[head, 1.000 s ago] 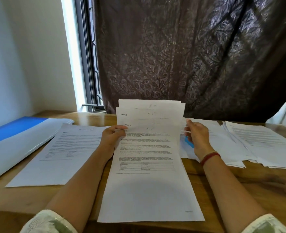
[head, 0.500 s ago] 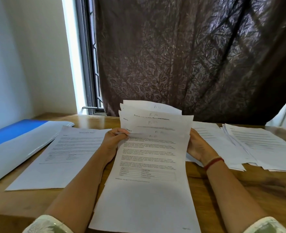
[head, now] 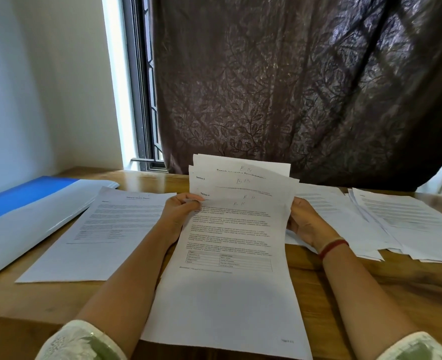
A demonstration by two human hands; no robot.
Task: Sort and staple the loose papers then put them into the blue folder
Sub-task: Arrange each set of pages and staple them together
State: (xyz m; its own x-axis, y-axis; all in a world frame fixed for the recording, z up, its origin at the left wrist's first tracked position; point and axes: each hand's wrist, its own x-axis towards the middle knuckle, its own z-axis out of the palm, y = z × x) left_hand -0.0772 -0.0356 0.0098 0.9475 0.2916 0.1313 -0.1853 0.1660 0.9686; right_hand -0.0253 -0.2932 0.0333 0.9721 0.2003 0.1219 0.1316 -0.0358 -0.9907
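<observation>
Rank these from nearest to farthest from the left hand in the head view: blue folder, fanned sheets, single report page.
1. Fanned sheets, held in the left hand.
2. Single report page, flat just left of it.
3. Blue folder, far left.

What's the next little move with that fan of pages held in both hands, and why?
Probably square the fanned pages into one even stack: their top edges stand staggered, with the left hand pinching the left edge and the right hand holding the right edge. Aligned sheets should staple more neatly.
</observation>
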